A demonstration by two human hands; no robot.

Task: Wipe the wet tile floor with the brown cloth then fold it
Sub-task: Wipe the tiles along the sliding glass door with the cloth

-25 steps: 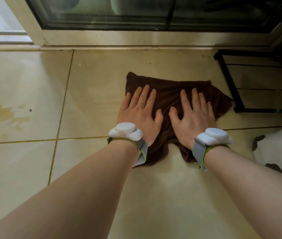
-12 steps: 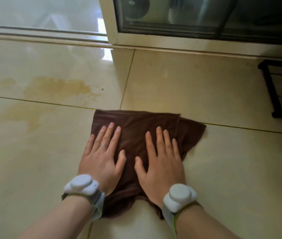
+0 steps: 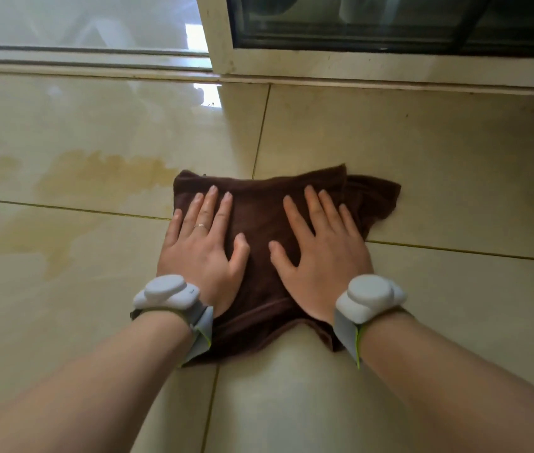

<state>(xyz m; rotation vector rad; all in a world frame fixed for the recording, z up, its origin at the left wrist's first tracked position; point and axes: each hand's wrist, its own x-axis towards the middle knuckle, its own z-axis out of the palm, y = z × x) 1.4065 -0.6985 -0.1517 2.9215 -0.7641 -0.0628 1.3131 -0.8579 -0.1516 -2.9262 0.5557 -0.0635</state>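
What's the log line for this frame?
phase: wiping | hands: left, right flat on brown cloth | yellowish wet patch left of cloth

I see a matt, nappy brown cloth (image 3: 259, 220) on glossy, smooth cream tile floor (image 3: 422, 178) with a yellowish wet stain (image 3: 95, 174), and smooth matt plastic wrist units (image 3: 167, 291) on fabric straps.
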